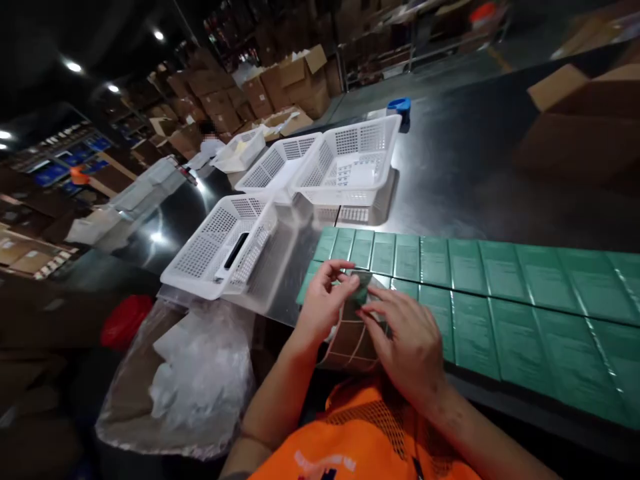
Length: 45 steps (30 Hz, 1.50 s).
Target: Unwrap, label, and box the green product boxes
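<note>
My left hand [324, 301] and my right hand [407, 340] meet over the near edge of a dark table [465, 167]. Between them is a sheet of square stickers [350, 343]; my left hand holds its top edge. My right hand's fingertips pinch at a small piece near that same top edge; I cannot tell whether it is a single sticker. Just beyond my hands lie two rows of flat green packets [500, 293], laid side by side and running off to the right.
Three white perforated baskets [350, 163] stand on the table beyond the packets; the nearest one [220, 247] holds a dark slim object. A clear plastic bag [200, 380] hangs at the lower left. Cardboard boxes [575, 120] sit at the right and fill the background.
</note>
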{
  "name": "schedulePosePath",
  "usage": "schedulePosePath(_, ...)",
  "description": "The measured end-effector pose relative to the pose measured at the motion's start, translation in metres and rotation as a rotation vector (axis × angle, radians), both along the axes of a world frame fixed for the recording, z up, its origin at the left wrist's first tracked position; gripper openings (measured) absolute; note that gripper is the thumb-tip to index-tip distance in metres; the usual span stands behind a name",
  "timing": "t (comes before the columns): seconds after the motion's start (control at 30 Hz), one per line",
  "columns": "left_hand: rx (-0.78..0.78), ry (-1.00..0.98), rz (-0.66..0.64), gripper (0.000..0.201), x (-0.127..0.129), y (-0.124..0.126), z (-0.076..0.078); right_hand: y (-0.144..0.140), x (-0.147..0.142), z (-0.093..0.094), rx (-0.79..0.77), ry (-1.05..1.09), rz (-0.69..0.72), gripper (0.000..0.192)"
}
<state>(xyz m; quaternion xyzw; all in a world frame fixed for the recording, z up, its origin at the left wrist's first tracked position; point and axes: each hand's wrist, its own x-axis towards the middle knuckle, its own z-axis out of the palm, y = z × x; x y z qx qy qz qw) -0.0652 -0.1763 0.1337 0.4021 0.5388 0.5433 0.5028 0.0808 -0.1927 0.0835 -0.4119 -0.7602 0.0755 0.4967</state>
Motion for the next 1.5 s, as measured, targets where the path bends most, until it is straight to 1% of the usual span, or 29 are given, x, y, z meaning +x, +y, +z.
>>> schedulePosePath(0.03, -0.025, -0.006, -0.003, 0.038, -0.002, 0.000, -0.001, 0.000, -0.002, -0.001, -0.056, 0.043, -0.010, 0.019)
schedulePosePath(0.1, -0.070, -0.030, -0.014, 0.039, -0.005, -0.001, -0.002, 0.001, -0.005, -0.001, -0.184, 0.153, -0.037, 0.043)
schedulePosePath(0.13, -0.088, -0.053, -0.020, 0.040, -0.005, -0.001, -0.002, 0.003, -0.006, 0.000, -0.235, 0.201, -0.046, 0.051)
schedulePosePath(0.17, -0.101, -0.083, -0.026, 0.041, -0.005, -0.001, -0.002, 0.005, -0.006, 0.001, -0.271, 0.235, -0.047, 0.052)
schedulePosePath(0.2, -0.112, -0.115, -0.032, 0.041, -0.005, -0.001, -0.002, 0.006, -0.006, 0.002, -0.291, 0.255, -0.041, 0.048)
schedulePosePath(0.27, -0.127, -0.166, -0.035, 0.043, -0.002, -0.001, 0.000, 0.008, -0.006, 0.004, -0.296, 0.273, -0.034, 0.033)
schedulePosePath(0.33, -0.142, -0.183, -0.025, 0.044, 0.000, 0.000, 0.001, 0.007, -0.006, 0.005, -0.281, 0.291, -0.058, 0.020)
schedulePosePath(0.43, -0.147, -0.181, -0.019, 0.044, 0.000, 0.001, 0.000, 0.004, -0.007, 0.005, -0.249, 0.266, -0.065, 0.006)
schedulePosePath(0.47, -0.145, -0.175, -0.022, 0.043, -0.001, 0.001, -0.001, 0.004, -0.006, 0.004, -0.236, 0.238, -0.053, 0.003)
schedulePosePath(0.57, -0.128, -0.120, -0.037, 0.038, -0.005, 0.003, -0.004, 0.004, -0.005, 0.003, -0.199, 0.118, 0.011, 0.012)
schedulePosePath(0.67, -0.121, -0.009, -0.017, 0.031, -0.012, 0.006, -0.008, 0.003, 0.000, 0.002, -0.145, -0.031, 0.127, 0.019)
schedulePosePath(0.73, -0.134, 0.069, -0.005, 0.031, -0.020, 0.010, -0.011, -0.003, 0.008, 0.005, -0.094, -0.117, 0.212, 0.019)
schedulePosePath(0.77, -0.147, 0.103, -0.011, 0.031, -0.026, 0.011, -0.013, -0.007, 0.014, 0.008, -0.064, -0.150, 0.268, 0.020)
schedulePosePath(0.83, -0.185, 0.169, -0.045, 0.033, -0.040, 0.016, -0.014, -0.016, 0.034, 0.019, -0.043, -0.212, 0.433, 0.021)
schedulePosePath(0.9, -0.234, 0.236, -0.069, 0.034, -0.054, 0.021, -0.012, -0.022, 0.062, 0.034, -0.096, -0.215, 0.632, 0.025)
schedulePosePath(0.93, -0.255, 0.269, -0.073, 0.033, -0.059, 0.025, -0.011, -0.021, 0.077, 0.042, -0.152, -0.187, 0.705, 0.026)
schedulePosePath(0.97, -0.278, 0.297, -0.077, 0.033, -0.061, 0.030, -0.009, -0.018, 0.092, 0.049, -0.213, -0.135, 0.735, 0.025)
schedulePosePath(1.0, -0.297, 0.314, -0.082, 0.030, -0.059, 0.036, -0.008, -0.012, 0.106, 0.055, -0.275, -0.071, 0.724, 0.023)
schedulePosePath(1.03, -0.305, 0.326, -0.089, 0.025, -0.054, 0.042, -0.007, -0.002, 0.118, 0.060, -0.329, 0.002, 0.669, 0.019)
schedulePosePath(1.07, -0.299, 0.341, -0.100, 0.018, -0.046, 0.048, -0.007, 0.011, 0.129, 0.062, -0.374, 0.068, 0.579, 0.016)
schedulePosePath(1.1, -0.277, 0.366, -0.117, 0.015, -0.034, 0.054, -0.008, 0.026, 0.138, 0.063, -0.418, 0.123, 0.469, 0.016)
schedulePosePath(1.13, -0.239, 0.404, -0.141, 0.017, -0.020, 0.059, -0.009, 0.043, 0.145, 0.061, -0.461, 0.167, 0.357, 0.019)
schedulePosePath(1.17, -0.194, 0.453, -0.178, 0.020, -0.005, 0.064, -0.012, 0.061, 0.150, 0.057, -0.504, 0.198, 0.266, 0.022)
schedulePosePath(1.2, -0.150, 0.505, -0.223, 0.023, 0.010, 0.069, -0.015, 0.079, 0.153, 0.053, -0.556, 0.220, 0.207, 0.025)
schedulePosePath(1.23, -0.117, 0.551, -0.275, 0.023, 0.025, 0.073, -0.019, 0.096, 0.156, 0.048, -0.620, 0.236, 0.183, 0.027)
schedulePosePath(1.27, -0.099, 0.581, -0.335, 0.023, 0.038, 0.077, -0.023, 0.112, 0.157, 0.043, -0.697, 0.244, 0.190, 0.028)
schedulePosePath(1.33, -0.105, 0.589, -0.457, 0.028, 0.057, 0.083, -0.031, 0.136, 0.160, 0.034, -0.850, 0.260, 0.235, 0.026)
schedulePosePath(1.43, -0.140, 0.566, -0.592, 0.039, 0.071, 0.090, -0.040, 0.158, 0.163, 0.023, -1.002, 0.270, 0.288, 0.020)
schedulePosePath(1.5, -0.156, 0.575, -0.621, 0.038, 0.075, 0.093, -0.047, 0.167, 0.164, 0.016, -1.035, 0.274, 0.317, 0.019)
